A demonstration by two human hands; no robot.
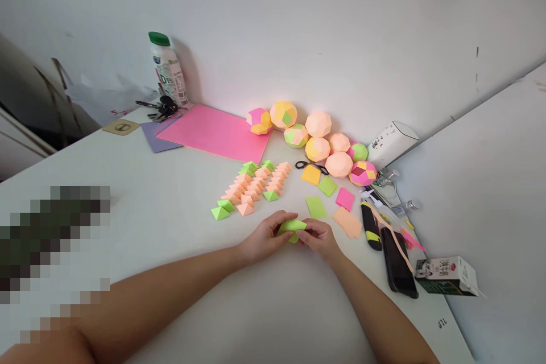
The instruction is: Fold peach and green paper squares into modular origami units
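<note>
A small piece of lime-green paper, partly folded, is held above the table by both hands. My left hand grips its left side, thumb in front and fingers behind. On its right side, my right hand pinches the paper between thumb and fingers. Just beyond the hands lie rows of folded peach paper units, with several green folded units at the ends. To the right are a flat green paper stack, a peach paper stack, a pink paper stack and an orange paper piece.
Several paper balls sit against the wall, near black scissors. Pink sheets, keys and a green-capped bottle are at back left. A utility knife, a phone and a milk carton line the right edge.
</note>
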